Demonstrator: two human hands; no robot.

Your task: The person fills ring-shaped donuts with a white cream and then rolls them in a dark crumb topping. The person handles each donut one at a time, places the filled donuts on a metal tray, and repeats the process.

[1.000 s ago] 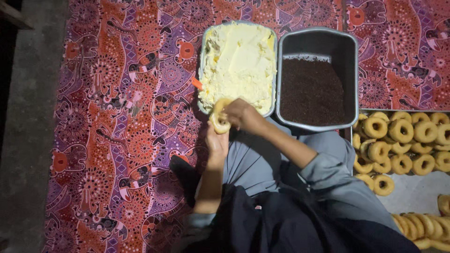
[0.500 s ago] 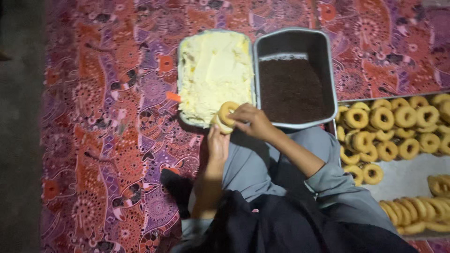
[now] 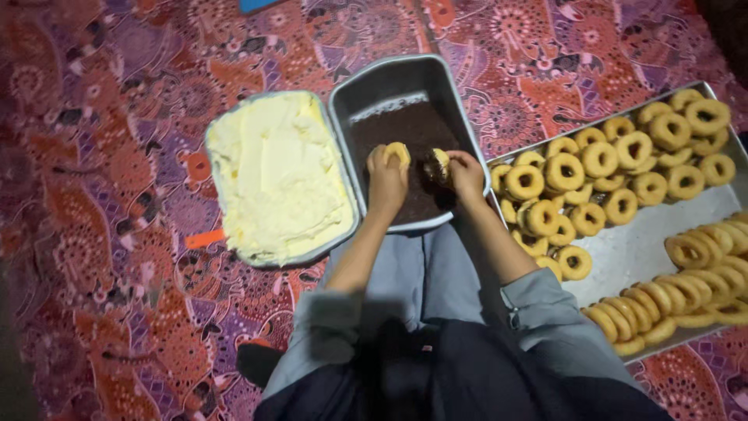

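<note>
My left hand point(image 3: 386, 181) holds a plain ring doughnut point(image 3: 398, 150) over the grey metal pan point(image 3: 405, 74) filled with dark brown sprinkles point(image 3: 397, 125). My right hand point(image 3: 466, 173) grips a second doughnut point(image 3: 437, 164) that is partly coated in the dark sprinkles, just above the same pan. To the left lies a second pan point(image 3: 214, 136) full of pale yellow cream point(image 3: 273, 175).
A large metal tray point(image 3: 647, 249) at the right carries several plain ring doughnuts point(image 3: 600, 160), some stacked in rows at its near end. Everything rests on a red and purple patterned cloth point(image 3: 109, 156). An orange tool tip point(image 3: 204, 238) pokes out beside the cream pan.
Both hands have moved from the near edge of the cream pan over to the sprinkle pan. They now hold one doughnut each. The view has shifted right, showing more of the tray.
</note>
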